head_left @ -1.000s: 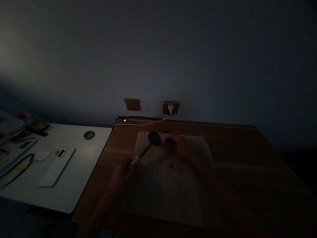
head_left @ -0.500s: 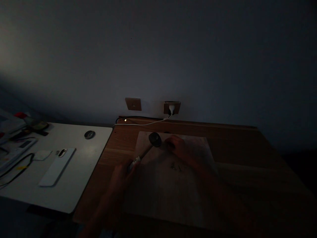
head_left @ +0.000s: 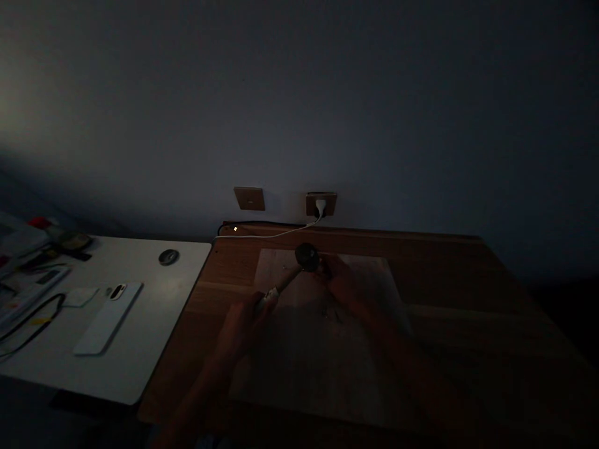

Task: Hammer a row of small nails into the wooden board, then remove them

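Observation:
My left hand (head_left: 241, 324) is closed around the handle of a mallet (head_left: 307, 257), which has a dark, rounded head and a pale label on its handle. The mallet slants up and to the right over a pale board (head_left: 299, 374). My right hand (head_left: 340, 279) is beside the mallet's head, its fingers bent together near the board's far part. What they pinch is too dark to make out. Several small metal pieces, perhaps screws or nails (head_left: 331, 313), lie on the board below my right hand. Another small shiny piece (head_left: 285, 267) lies left of the mallet's head.
The board rests on a brown wooden table (head_left: 449, 299) against the wall. A white table (head_left: 154, 312) adjoins it on the left, bearing a phone (head_left: 107, 321), a roll of tape (head_left: 168, 257) and cables (head_left: 44, 321). A plug (head_left: 321, 206) sits in the wall socket. The light is dim.
The mallet and my left hand have shifted right, bringing the mallet's head close to my right hand. A small shiny piece now shows left of the head. My right hand stays roughly in place.

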Demonstrator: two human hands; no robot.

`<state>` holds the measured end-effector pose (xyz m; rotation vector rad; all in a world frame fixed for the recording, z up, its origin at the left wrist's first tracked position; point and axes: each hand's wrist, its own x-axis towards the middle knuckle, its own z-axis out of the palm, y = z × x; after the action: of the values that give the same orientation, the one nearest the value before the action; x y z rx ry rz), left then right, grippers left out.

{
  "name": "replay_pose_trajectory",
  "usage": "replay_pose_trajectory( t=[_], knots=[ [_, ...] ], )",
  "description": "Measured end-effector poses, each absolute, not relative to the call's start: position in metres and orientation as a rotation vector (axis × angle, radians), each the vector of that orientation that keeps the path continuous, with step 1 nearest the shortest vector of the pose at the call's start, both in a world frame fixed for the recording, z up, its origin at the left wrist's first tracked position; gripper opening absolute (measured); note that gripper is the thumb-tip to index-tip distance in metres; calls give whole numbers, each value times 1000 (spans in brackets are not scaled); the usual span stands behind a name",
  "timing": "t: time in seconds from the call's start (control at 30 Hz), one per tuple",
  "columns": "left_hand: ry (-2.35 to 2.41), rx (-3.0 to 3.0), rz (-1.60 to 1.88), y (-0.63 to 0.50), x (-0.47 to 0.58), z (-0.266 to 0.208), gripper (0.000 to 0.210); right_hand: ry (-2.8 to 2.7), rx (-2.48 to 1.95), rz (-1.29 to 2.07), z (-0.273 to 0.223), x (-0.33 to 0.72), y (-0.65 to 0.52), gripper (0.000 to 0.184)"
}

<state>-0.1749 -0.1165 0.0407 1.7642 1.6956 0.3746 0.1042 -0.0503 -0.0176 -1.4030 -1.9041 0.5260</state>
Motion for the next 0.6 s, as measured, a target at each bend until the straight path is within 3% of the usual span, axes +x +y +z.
replay_pose_trajectory(
  t=[0.23, 0.4, 0.6],
  knots=[
    [1763, 1835, 162, -111, -163, 45, 45, -1925, -1511, 305, 1, 141, -83, 25],
    [1758, 1860, 168, -112, -164, 46, 41, -2364, -1227, 312, 7, 147, -117, 27],
    [1727, 1824, 286, -114, -171, 42, 48, -2803, -849, -104, 13, 132, -142, 25]
  ],
)
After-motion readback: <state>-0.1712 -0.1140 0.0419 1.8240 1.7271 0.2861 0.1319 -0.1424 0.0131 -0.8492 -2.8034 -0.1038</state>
